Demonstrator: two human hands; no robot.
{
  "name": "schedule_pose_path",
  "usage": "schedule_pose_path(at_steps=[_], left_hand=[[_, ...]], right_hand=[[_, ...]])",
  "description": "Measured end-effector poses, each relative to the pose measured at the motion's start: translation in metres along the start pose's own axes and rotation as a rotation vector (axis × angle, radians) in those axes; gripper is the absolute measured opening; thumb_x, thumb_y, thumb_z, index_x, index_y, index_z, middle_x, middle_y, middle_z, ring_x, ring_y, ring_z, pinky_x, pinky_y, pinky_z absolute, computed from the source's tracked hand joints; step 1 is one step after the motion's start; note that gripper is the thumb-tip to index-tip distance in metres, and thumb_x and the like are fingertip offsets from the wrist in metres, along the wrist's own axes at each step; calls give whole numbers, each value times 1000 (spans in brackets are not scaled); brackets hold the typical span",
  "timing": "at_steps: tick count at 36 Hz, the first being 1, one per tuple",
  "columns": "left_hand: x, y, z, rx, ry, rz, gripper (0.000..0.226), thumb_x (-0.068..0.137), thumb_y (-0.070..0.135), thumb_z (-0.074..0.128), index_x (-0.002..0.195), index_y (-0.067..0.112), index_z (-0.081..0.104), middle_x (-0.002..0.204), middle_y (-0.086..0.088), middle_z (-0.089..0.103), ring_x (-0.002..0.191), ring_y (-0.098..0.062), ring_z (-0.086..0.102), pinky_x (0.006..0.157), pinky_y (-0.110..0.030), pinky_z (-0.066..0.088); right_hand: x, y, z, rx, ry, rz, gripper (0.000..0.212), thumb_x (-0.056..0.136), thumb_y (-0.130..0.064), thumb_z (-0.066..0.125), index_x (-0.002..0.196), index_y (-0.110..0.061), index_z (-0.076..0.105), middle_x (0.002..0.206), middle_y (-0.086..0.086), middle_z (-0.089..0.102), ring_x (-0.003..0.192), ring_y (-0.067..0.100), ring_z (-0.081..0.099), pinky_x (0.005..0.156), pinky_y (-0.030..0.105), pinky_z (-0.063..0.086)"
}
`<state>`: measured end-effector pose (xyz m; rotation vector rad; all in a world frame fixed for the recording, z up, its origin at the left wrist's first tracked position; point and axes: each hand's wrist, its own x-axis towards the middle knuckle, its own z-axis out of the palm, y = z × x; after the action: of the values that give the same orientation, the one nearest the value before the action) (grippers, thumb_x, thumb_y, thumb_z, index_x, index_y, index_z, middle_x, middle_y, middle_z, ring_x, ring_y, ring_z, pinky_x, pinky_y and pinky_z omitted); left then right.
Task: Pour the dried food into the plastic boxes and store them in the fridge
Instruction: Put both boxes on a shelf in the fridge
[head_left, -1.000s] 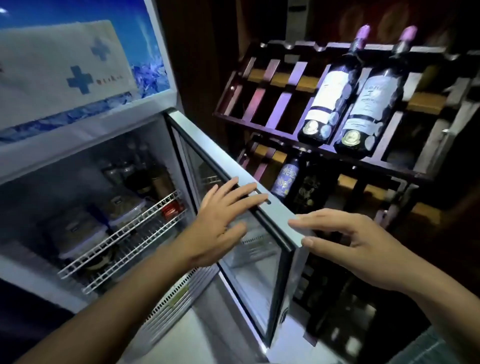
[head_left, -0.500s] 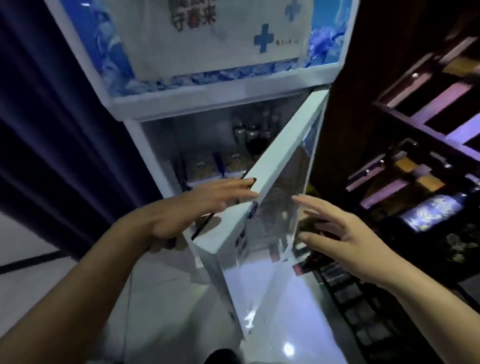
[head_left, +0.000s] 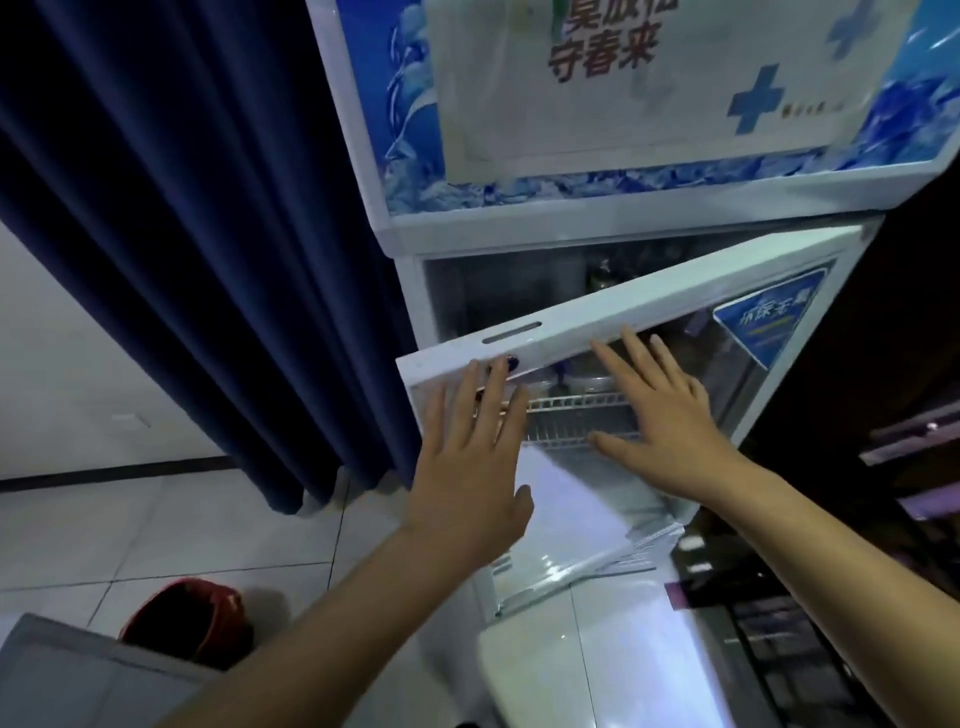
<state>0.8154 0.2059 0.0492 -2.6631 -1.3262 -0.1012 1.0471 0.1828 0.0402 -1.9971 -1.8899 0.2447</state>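
A dark blue curtain (head_left: 197, 234) is hanging at left. The left hand (head_left: 470, 467) and right hand (head_left: 660, 426) are both pressing flat, fingers straight, against the glass door (head_left: 623, 332) of the fridge (head_left: 597, 218), standing ajar; plastic boxes (head_left: 587, 379) are sitting blurred on its wire shelf.

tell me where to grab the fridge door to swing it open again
Grip the fridge door by the long recessed slot in its white top rail, near the free left edge. Come from above and in front, fingers hooked in: the glass below is smooth, and this end lies farthest from the right-hand hinge.
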Motion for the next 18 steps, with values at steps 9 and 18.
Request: schedule_pose_path(at_steps=[9, 18], left_hand=[[59, -51, 50, -80, 116, -43, 93, 79, 41, 69, 159, 18, 28, 168, -10, 1, 155, -36, -1, 121, -64, 12], [125, -87, 80, -61, 65, -107, 97, 89, 53, 51, 161, 24, -6, 164, -3, -26, 151, -35, -25, 121, -59, -11]], right_hand=[[56, 4, 11, -72, -33, 133, 100, 87, -55, 61, 152, -49, -14, 160, -15, -31, 151, 20, -20, 117, 60, 7], [103, 7, 20, -65, -39, 190, 100, 88, -56, 61, 153, -46, -15, 162, -14, -29, 151, 22, -19, 118, 59, 6]])
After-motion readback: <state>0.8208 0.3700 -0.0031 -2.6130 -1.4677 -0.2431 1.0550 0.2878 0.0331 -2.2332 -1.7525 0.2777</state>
